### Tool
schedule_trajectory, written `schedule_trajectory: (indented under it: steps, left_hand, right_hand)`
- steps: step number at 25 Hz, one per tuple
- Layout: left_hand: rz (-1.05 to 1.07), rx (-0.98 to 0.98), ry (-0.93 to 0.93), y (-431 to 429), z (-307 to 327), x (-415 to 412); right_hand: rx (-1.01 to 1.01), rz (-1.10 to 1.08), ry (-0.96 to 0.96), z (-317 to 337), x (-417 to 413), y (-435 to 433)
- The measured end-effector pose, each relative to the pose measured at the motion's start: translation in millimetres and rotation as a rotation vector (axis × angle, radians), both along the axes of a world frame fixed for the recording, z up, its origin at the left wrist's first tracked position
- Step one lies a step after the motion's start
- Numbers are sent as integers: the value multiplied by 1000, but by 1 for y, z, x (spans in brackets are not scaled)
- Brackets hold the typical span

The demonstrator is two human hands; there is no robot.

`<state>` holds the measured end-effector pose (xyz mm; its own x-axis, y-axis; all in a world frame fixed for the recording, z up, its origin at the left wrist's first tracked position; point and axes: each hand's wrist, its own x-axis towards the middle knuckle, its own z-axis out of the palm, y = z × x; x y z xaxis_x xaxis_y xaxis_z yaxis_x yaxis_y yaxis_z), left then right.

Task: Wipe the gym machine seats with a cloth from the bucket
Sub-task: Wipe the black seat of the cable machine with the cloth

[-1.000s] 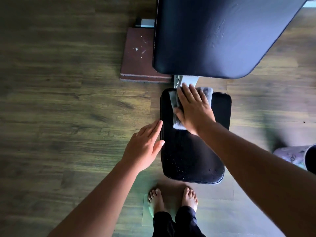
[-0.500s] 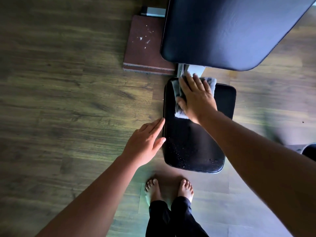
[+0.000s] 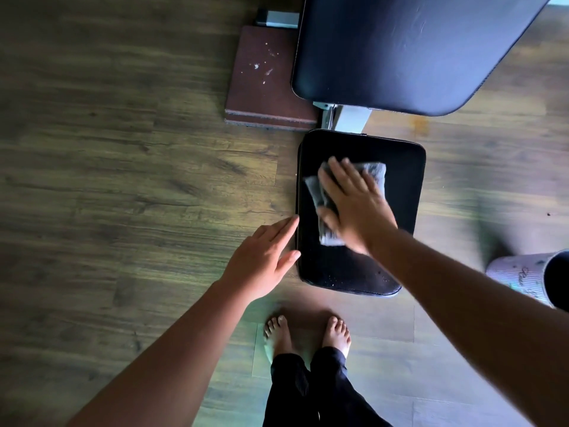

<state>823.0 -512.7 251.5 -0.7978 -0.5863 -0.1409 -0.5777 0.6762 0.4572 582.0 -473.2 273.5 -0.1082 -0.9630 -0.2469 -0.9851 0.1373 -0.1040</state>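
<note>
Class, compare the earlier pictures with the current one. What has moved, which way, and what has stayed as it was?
The right hand, flat on the cloth, has drawn it from the seat's far edge back toward the person, to about mid-seat. Nothing was picked up or let go. The left hand stays open beside the seat's left edge, and droplets remain on its near end.

One head cam, wide-angle, looking almost straight down, close in. Seat [image 3: 400,167] mid-frame, backrest pad [image 3: 415,50] at top, bare feet [image 3: 277,334] near bottom, floor [image 3: 123,180] filling left.
</note>
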Motion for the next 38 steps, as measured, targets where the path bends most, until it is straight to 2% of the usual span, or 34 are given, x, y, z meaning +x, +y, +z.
schedule_trajectory:
  steps: [4, 9, 11, 13, 15, 17, 21, 24, 28, 30, 34, 36, 38]
  left_hand:
    - [23, 23, 11, 9, -2, 5]
    - [28, 34, 36, 17, -2, 10]
    - [22, 33, 28, 21, -2, 13]
    - [13, 23, 16, 25, -2, 16]
    - [13, 29, 9, 29, -2, 16]
    - [27, 42, 3, 30, -2, 15]
    - [28, 43, 12, 32, -1, 15]
    - [10, 33, 10, 32, 2, 15]
    - [-17, -18, 7, 32, 7, 8]
    - [-14, -50, -3, 32, 9, 5]
    - [-35, -61, -32, 28, 13, 3]
    - [-45, -68, -39, 27, 15, 3]
    - [-44, -71, -47, 26, 16, 2]
  right_hand:
    - [-33, -239, -22, -5, 12, -36]
    - [-31, -110, -36, 5, 75, 65]
    - [20, -44, -38, 5, 63, 79]
    - [25, -94, -18, 2, 38, 55]
    - [-24, -241, 3, -1, 19, 17]
    - [-24, -329, -17, -2, 27, -2]
    - [-53, -196, -29, 2, 88, 66]
    - [-6, -83, -43, 3, 66, 84]
    - [-44, -308, -14, -2, 11, 18]
    - [-47, -379, -46, -2, 21, 9]
    - [-18, -151, -25, 2, 72, 90]
    - [2, -59, -12, 1, 52, 111]
    - [14, -127, -2, -4, 12, 96]
